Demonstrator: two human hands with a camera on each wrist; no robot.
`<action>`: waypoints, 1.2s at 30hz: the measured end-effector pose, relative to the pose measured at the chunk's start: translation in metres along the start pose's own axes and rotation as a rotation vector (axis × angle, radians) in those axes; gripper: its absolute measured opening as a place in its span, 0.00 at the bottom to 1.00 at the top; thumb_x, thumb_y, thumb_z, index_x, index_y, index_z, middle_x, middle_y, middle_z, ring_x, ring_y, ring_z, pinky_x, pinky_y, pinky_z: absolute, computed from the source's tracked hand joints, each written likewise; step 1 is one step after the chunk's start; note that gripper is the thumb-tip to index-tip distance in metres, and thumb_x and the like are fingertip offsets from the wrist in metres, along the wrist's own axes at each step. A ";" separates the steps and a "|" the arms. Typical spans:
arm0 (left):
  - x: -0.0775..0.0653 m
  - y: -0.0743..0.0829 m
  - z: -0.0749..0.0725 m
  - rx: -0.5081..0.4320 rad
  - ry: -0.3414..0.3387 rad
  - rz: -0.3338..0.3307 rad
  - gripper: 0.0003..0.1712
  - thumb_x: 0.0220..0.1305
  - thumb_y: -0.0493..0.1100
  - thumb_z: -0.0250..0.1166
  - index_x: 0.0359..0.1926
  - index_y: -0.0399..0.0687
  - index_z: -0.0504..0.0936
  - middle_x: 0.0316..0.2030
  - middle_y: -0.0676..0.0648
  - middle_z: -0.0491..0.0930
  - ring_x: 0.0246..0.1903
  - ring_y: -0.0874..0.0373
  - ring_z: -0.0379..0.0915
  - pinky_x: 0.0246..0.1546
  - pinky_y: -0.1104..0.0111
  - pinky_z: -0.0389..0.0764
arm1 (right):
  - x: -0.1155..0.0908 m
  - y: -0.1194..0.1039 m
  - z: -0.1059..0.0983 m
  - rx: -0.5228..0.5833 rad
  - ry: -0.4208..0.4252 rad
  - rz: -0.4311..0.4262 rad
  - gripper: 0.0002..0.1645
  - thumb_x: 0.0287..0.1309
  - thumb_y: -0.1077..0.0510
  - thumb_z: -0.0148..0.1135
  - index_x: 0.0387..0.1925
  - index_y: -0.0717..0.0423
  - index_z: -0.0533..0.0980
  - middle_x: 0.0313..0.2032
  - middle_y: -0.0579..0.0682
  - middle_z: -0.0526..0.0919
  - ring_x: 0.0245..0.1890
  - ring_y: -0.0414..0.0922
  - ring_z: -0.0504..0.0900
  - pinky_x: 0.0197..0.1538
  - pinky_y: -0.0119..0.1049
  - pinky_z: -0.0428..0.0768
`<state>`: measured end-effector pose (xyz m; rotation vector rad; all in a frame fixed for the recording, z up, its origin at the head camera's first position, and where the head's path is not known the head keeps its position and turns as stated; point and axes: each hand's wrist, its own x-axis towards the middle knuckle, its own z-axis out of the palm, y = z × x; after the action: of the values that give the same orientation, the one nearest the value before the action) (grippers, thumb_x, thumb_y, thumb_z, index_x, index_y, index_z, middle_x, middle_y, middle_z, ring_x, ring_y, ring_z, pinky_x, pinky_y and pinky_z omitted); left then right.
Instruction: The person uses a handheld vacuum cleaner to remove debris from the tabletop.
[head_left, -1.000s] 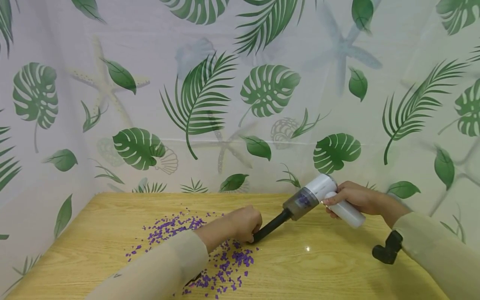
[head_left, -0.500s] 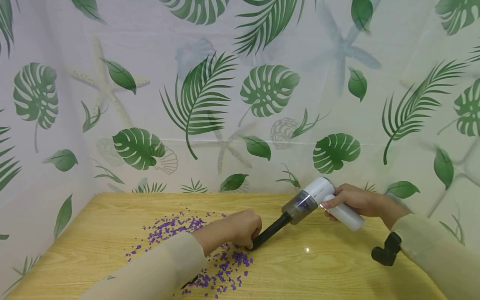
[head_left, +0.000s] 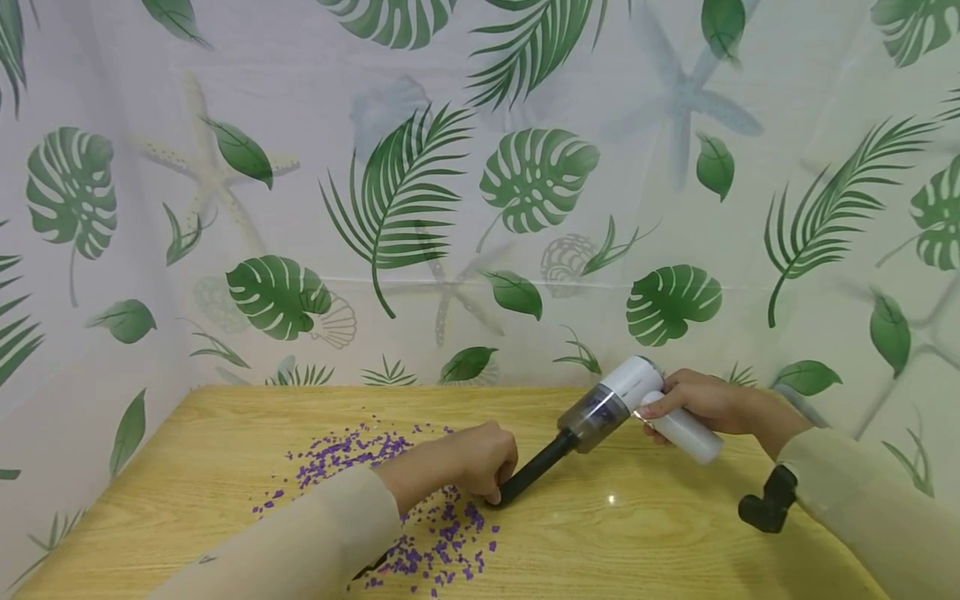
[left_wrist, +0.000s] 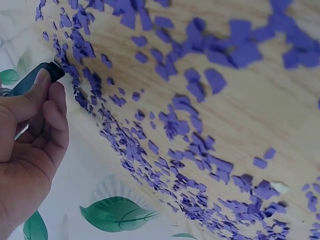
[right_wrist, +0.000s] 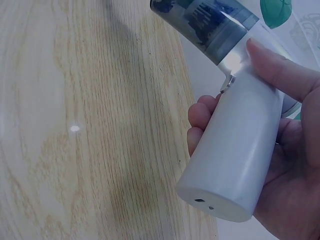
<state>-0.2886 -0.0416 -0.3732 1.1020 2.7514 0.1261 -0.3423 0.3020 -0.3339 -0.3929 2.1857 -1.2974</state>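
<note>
My right hand (head_left: 697, 402) grips the white handle of a handheld vacuum cleaner (right_wrist: 230, 145), tilted with its nozzle down to the left. Purple bits show inside its clear dust cup (head_left: 596, 414). Near the tip of the long black nozzle (head_left: 536, 471), my left hand (head_left: 480, 458) pinches the tube between thumb and curled fingers. The left wrist view shows this hand (left_wrist: 35, 125) holding the nozzle end (left_wrist: 52, 72) right at the edge of scattered purple paper scraps (left_wrist: 200, 150). Part of the scraps is hidden under the left forearm in the head view.
A light wooden table (head_left: 637, 550) bears the scraps, spread across its left and middle. Behind and at the left hangs a leaf-printed sheet (head_left: 450, 208). A black wrist mount (head_left: 768, 500) sticks out from the right sleeve.
The vacuum cleaner and both hands have shifted slightly left and toward me. The nozzle tip now sits closer to the purple scraps at the middle, and a few at their right edge are gone.
</note>
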 end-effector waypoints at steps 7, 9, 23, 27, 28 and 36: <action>-0.007 0.005 -0.003 -0.041 -0.032 -0.003 0.08 0.50 0.39 0.79 0.24 0.49 0.86 0.20 0.57 0.80 0.18 0.70 0.73 0.22 0.80 0.75 | 0.001 0.001 0.002 -0.025 -0.025 -0.009 0.17 0.66 0.56 0.60 0.48 0.67 0.74 0.34 0.56 0.83 0.35 0.49 0.82 0.42 0.44 0.82; -0.008 0.005 -0.002 -0.053 -0.043 -0.007 0.08 0.50 0.39 0.79 0.25 0.49 0.86 0.20 0.56 0.80 0.16 0.71 0.73 0.21 0.80 0.75 | 0.001 0.000 0.003 -0.024 -0.034 -0.012 0.17 0.66 0.56 0.60 0.47 0.67 0.74 0.34 0.56 0.83 0.35 0.49 0.82 0.42 0.44 0.82; -0.016 0.007 0.001 -0.043 -0.068 0.028 0.09 0.50 0.42 0.80 0.23 0.50 0.86 0.19 0.58 0.80 0.19 0.71 0.72 0.22 0.81 0.74 | 0.005 0.000 0.008 -0.001 -0.073 -0.006 0.17 0.65 0.58 0.61 0.48 0.69 0.73 0.35 0.57 0.84 0.35 0.50 0.83 0.43 0.45 0.83; -0.019 0.010 0.004 -0.063 -0.073 0.020 0.10 0.50 0.42 0.80 0.22 0.50 0.84 0.19 0.59 0.79 0.19 0.70 0.72 0.22 0.80 0.74 | 0.007 0.004 0.009 0.006 -0.077 -0.014 0.18 0.65 0.58 0.61 0.48 0.70 0.73 0.36 0.58 0.83 0.35 0.50 0.83 0.43 0.44 0.83; -0.019 0.011 0.004 -0.064 -0.074 0.014 0.11 0.50 0.41 0.80 0.22 0.50 0.84 0.19 0.59 0.79 0.19 0.70 0.72 0.22 0.80 0.74 | 0.007 0.005 0.010 0.005 -0.077 -0.015 0.19 0.65 0.58 0.61 0.48 0.71 0.73 0.36 0.58 0.84 0.35 0.49 0.83 0.43 0.44 0.82; -0.026 0.009 0.001 -0.030 -0.081 0.001 0.12 0.46 0.41 0.82 0.20 0.51 0.83 0.17 0.60 0.77 0.18 0.71 0.71 0.22 0.82 0.73 | 0.008 0.008 0.017 0.029 -0.112 -0.035 0.18 0.67 0.58 0.60 0.50 0.67 0.71 0.36 0.55 0.83 0.36 0.49 0.82 0.43 0.44 0.82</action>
<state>-0.2636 -0.0535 -0.3695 1.0765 2.6686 0.1199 -0.3383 0.2893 -0.3497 -0.4830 2.0742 -1.2927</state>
